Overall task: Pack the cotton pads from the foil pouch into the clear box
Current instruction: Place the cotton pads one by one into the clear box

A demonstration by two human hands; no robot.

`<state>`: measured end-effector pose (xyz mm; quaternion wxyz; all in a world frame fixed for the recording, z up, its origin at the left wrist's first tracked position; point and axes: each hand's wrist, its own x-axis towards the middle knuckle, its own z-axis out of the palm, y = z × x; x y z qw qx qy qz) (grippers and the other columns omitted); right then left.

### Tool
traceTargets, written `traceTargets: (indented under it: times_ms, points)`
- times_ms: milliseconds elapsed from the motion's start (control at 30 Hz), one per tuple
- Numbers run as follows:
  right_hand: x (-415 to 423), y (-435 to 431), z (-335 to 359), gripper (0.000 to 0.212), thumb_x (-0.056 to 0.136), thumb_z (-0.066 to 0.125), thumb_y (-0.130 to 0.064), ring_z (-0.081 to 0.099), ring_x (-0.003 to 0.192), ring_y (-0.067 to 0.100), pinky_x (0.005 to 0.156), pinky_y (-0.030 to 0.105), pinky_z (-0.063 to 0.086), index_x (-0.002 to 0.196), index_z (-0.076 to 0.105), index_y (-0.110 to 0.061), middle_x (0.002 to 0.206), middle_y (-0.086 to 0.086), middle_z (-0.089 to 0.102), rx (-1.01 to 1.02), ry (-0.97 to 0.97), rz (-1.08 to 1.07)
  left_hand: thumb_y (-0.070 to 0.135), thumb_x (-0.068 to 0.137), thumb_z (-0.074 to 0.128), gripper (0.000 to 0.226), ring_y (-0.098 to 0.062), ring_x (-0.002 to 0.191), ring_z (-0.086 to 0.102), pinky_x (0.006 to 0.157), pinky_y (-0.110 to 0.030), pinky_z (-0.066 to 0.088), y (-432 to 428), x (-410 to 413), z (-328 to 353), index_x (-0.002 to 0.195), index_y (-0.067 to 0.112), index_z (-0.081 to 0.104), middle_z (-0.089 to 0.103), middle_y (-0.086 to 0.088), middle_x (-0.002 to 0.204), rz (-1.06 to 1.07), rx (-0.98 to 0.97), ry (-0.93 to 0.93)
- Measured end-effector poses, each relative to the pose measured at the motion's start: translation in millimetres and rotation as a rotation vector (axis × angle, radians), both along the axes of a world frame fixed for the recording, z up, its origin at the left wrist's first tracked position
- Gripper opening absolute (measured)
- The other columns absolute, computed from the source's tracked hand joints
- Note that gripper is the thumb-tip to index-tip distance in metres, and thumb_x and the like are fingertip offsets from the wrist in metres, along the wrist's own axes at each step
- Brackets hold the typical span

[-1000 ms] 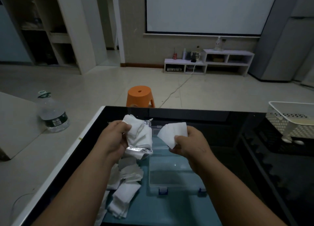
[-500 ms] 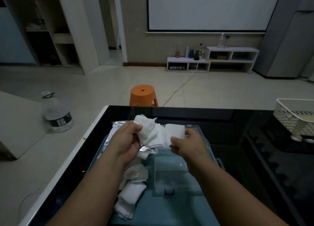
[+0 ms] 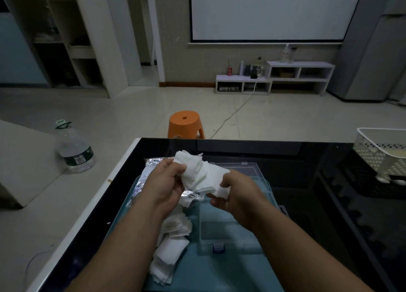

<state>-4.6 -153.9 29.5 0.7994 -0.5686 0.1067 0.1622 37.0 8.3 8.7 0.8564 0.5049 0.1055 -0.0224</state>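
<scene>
Both hands were up over the far end of the clear box (image 3: pixel 226 230), busy on one white bundle. The left hand (image 3: pixel 167 184) had its fingers curled round the crumpled foil pouch (image 3: pixel 146 171), thumb pressed onto the wad of cotton pads (image 3: pixel 196 173) bulging out of the pouch's mouth. The right hand (image 3: pixel 238 195) came in from the box's right side, thumb and forefinger pinching the near corner of that same wad, its other fingers loosely curled below. So the pads were in the air, caught between the two hands, just above the box's far edge and touching neither box nor surface (image 3: pixel 296 164).

The box itself sat open, its base showing bare through the clear plastic, a blue latch on its near wall, and its lid (image 3: pixel 252 166) lying back flat on the far side. Just left of the box, a pile of loose pads (image 3: pixel 173 245) lay spread in a ragged line on the blue mat (image 3: pixel 208 274), which also carried the box.

Well right of the box, a white basket (image 3: pixel 380 153) stood on the dark surface. Beyond the box, on the floor, stood an orange stool (image 3: pixel 185 124), and far to the box's left a water bottle (image 3: pixel 75 153).
</scene>
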Motion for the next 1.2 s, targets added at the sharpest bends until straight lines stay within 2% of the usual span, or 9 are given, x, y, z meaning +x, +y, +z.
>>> traceTargets:
  times_ms: [100,233,300,500,600,733,933,1067,1200]
  points:
    - [-0.3,-0.2,-2.5,0.021,0.090,0.055,-0.007,0.064,0.100,0.034,0.087,0.045,0.054,0.109,0.056,-0.015,0.106,0.013,0.062,-0.032,-0.055,0.029,-0.008,0.088,0.046,0.032,-0.036,0.099,0.060,0.088,-0.049,0.052,-2.5,-1.1,-1.3,0.119,-0.006,0.052,0.061,-0.027,0.112,-0.005,0.034,0.013]
    - [1.2,-0.4,-6.8,0.038,0.083,0.070,-0.003,0.065,0.091,0.023,0.062,0.026,0.057,0.116,0.054,-0.013,0.109,0.010,0.063,-0.139,-0.140,-0.017,-0.007,0.087,0.047,0.026,-0.033,0.087,0.062,0.080,-0.048,0.052,-5.8,-3.4,-1.6,0.111,-0.001,0.056,0.062,-0.023,0.102,-0.043,0.063,-0.005]
    - [2.5,-1.7,-8.3,0.038,0.082,0.070,0.002,0.065,0.092,0.024,0.059,0.024,0.056,0.114,0.054,-0.012,0.109,0.011,0.062,-0.158,-0.149,-0.036,-0.006,0.087,0.049,0.026,-0.032,0.084,0.062,0.078,-0.046,0.052,-4.3,-3.6,-1.9,0.111,-0.001,0.057,0.063,-0.021,0.098,-0.043,0.071,-0.009]
    - [5.2,-7.9,-9.7,0.030,0.083,0.070,-0.001,0.063,0.093,0.025,0.073,0.034,0.059,0.102,0.056,-0.020,0.107,0.008,0.063,-0.275,-0.180,-0.139,-0.001,0.090,0.053,0.010,-0.025,0.069,0.064,0.055,-0.034,0.056,9.3,-0.6,3.8,0.092,0.008,0.056,0.065,-0.014,0.088,0.042,0.070,0.006]
    - [7.2,-14.3,-6.5,0.028,0.084,0.068,-0.001,0.062,0.090,0.022,0.072,0.032,0.057,0.100,0.055,-0.020,0.103,0.005,0.062,-0.260,-0.193,-0.216,-0.001,0.089,0.057,0.011,-0.024,0.068,0.067,0.050,-0.031,0.055,11.7,-0.8,3.6,0.091,0.010,0.056,0.067,-0.014,0.090,0.057,0.170,0.014]
    - [8.7,-20.8,-2.3,0.026,0.084,0.068,-0.005,0.061,0.093,0.021,0.073,0.031,0.055,0.104,0.056,-0.019,0.103,0.005,0.062,-0.265,-0.216,-0.273,-0.001,0.085,0.066,0.017,-0.025,0.070,0.068,0.055,-0.031,0.053,8.7,-2.8,1.8,0.094,0.013,0.061,0.070,-0.015,0.089,0.041,0.375,-0.051]
    - [8.3,-20.1,-0.6,0.031,0.084,0.066,-0.002,0.063,0.098,0.026,0.083,0.038,0.056,0.111,0.059,-0.016,0.108,0.008,0.064,-0.196,-0.150,0.003,0.007,0.083,0.072,0.022,-0.028,0.075,0.071,0.062,-0.035,0.056,1.1,-12.1,2.7,0.100,0.019,0.069,0.073,-0.012,0.088,-0.097,0.634,-0.136]
    - [5.5,-13.7,-5.0,0.027,0.083,0.068,-0.004,0.063,0.097,0.024,0.088,0.043,0.056,0.096,0.059,-0.025,0.104,0.004,0.064,-0.311,-0.189,0.073,0.007,0.084,0.070,0.022,-0.030,0.078,0.072,0.062,-0.035,0.055,-1.8,-14.7,4.2,0.103,0.019,0.071,0.075,-0.011,0.088,-0.198,0.598,-0.119]
    - [8.5,-14.1,-6.7,0.025,0.085,0.066,-0.002,0.065,0.092,0.022,0.082,0.038,0.058,0.096,0.061,-0.024,0.099,0.004,0.066,-0.319,-0.201,-0.018,-0.007,0.089,0.056,0.033,-0.025,0.078,0.070,0.061,-0.030,0.057,-0.5,-15.6,8.9,0.113,0.014,0.066,0.073,-0.015,0.093,-0.300,0.401,-0.065]
